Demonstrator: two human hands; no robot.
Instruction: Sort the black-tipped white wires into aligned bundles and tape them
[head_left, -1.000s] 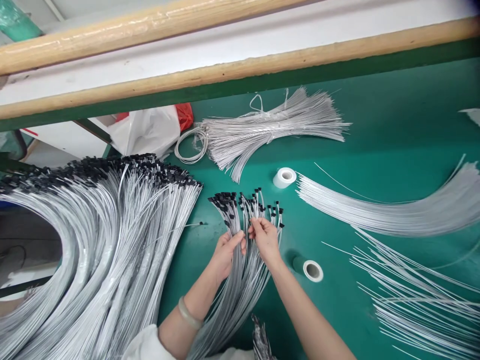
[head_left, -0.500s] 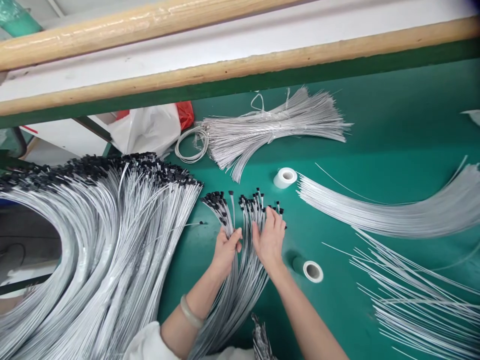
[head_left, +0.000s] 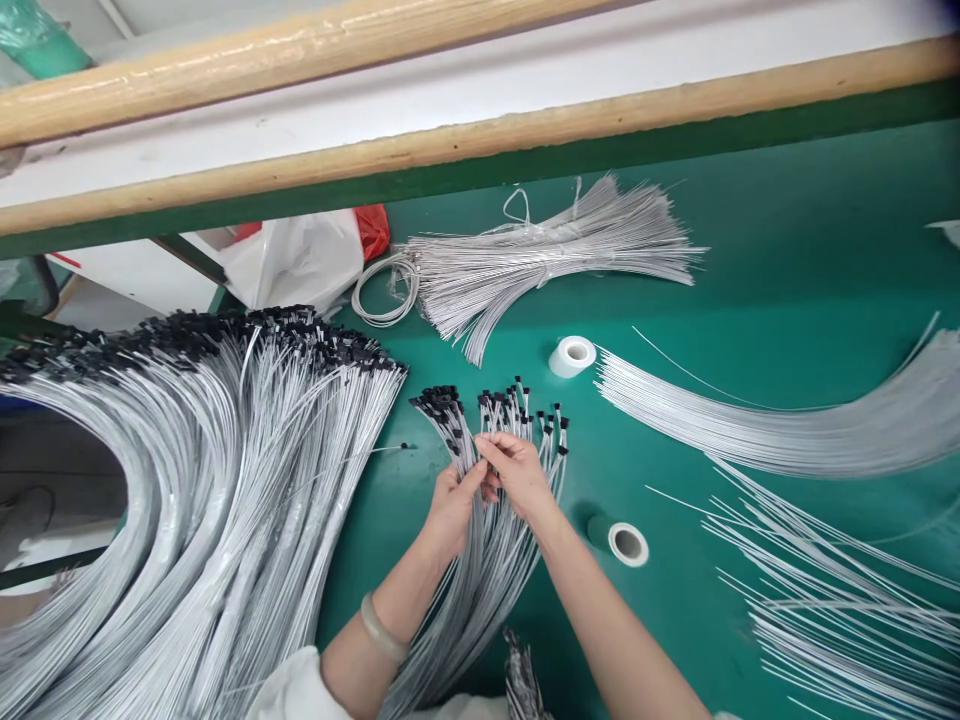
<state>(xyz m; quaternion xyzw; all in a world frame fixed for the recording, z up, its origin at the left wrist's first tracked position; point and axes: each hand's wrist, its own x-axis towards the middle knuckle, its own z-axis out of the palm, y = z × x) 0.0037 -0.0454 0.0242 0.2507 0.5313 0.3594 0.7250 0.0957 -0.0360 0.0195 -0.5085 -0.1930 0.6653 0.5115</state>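
Observation:
My left hand (head_left: pixel 452 508) is closed around a bunch of thin grey cables (head_left: pixel 444 410) with black connectors at their upper ends. Beside it, my right hand (head_left: pixel 517 472) has thumb and fingers pinched together against that bunch, close to the left thumb. A cable seems to be between the right fingertips, though they cover most of it. Behind and to the right of my hands, more loose cables (head_left: pixel 551 440) with black connectors fan out on the green table (head_left: pixel 675 620). Their lower lengths run down together towards my body.
A large heap of black-tipped cables (head_left: pixel 247 480) fills the left side. At the back lies a tied wire bundle (head_left: pixel 555 250) near a wire coil (head_left: pixel 385 290). Two white rolls (head_left: pixel 573 356) stand right of my hands. Loose wires (head_left: pixel 780 420) spread at right, under a wood-edged shelf (head_left: pixel 480 155).
My right hand has moved left from the loose connectors to the bunch in my left hand, its fingers now pinched. The left hand has barely shifted and keeps its hold.

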